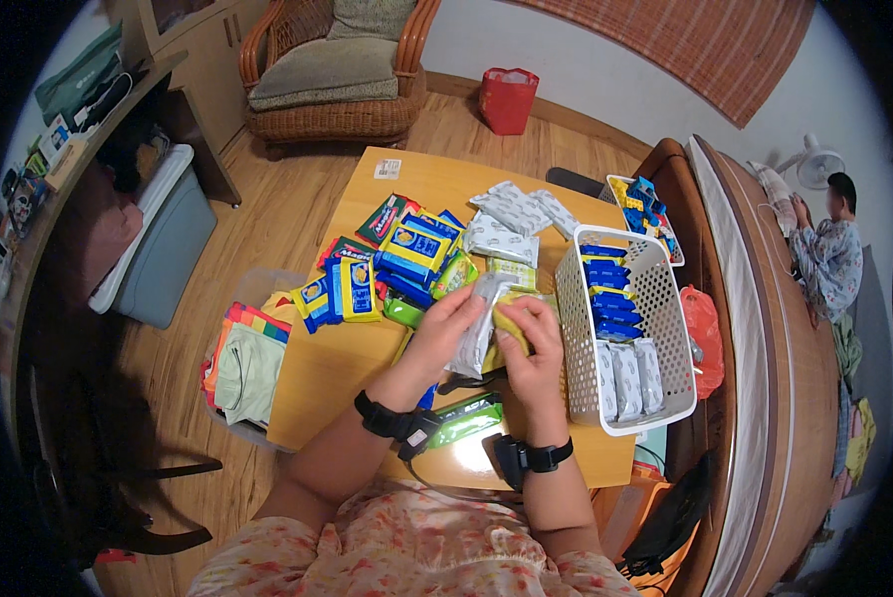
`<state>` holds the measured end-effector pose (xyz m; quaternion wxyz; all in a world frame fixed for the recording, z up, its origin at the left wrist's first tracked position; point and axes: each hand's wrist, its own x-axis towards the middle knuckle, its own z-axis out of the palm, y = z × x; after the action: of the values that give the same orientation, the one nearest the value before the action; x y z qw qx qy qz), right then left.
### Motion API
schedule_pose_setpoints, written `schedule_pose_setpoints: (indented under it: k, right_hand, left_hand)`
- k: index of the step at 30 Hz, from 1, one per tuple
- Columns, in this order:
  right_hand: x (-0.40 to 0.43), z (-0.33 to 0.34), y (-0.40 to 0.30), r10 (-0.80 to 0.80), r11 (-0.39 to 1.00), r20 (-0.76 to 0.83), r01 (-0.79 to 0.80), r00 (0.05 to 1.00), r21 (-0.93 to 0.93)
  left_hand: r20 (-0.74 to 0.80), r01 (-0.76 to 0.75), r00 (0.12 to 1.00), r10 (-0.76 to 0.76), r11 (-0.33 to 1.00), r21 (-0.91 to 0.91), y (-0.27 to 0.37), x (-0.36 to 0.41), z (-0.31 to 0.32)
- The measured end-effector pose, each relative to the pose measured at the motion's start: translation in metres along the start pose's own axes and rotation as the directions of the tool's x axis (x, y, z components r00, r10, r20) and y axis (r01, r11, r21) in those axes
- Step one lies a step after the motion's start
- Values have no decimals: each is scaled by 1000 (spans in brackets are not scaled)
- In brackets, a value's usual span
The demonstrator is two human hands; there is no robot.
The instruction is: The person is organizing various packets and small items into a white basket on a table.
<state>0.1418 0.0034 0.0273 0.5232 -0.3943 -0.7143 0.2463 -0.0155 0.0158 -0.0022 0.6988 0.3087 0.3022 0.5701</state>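
Observation:
Over the wooden table (pixel 319 388), my left hand (pixel 439 328) grips a silvery-white packet (pixel 482 336) by its left side. My right hand (pixel 533 343) pinches a soft yellow item (pixel 507 328), perhaps a cloth, against the packet's right side. Just right of that hand stands a white perforated plastic basket (pixel 577 366). It holds a row of blue-and-yellow packets (pixel 610 295) and several white packets (pixel 629 380) on edge. Beyond my hands lie more white packets (pixel 502 239). Blue-and-yellow packets (pixel 415 246) and dark green Magic packets (pixel 386 218) are heaped left of them. A green clear-fronted pouch (pixel 465 422) lies between my forearms.
A bin of folded clothes (pixel 248 366) stands left of the table. Past the basket are a box of toy bricks (pixel 640 205), a red plastic bag (pixel 700 343) and a bed (pixel 760 336) with a person (pixel 827 239) on it. A wicker armchair (pixel 334 82) stands beyond the table.

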Motion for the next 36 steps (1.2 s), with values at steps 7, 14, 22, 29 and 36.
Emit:
schedule_pose_setpoints:
  k: [7,14,22,29,36]
  right_hand:
    - [-2,-3,-10,-84,990,309,45,947,134]
    - [0,-1,-12,-120,991,246,101,962,90]
    - [1,0,-6,-42,998,3,42,999,-42]
    - [3,1,-3,-4,996,-192,-13,981,-87]
    - [3,-3,7,13,990,-133,-32,991,-138]
  left_hand:
    - [-75,-72,995,61,987,-147,3,4,-15]
    - [-21,-108,994,107,992,-64,-6,2,-4]
    - [162,65,986,-31,975,-211,1,-2,-6]
    - [171,130,979,-109,984,-119,5,-6,2]
    - [247,150,961,-124,985,-89,9,-6,-3]
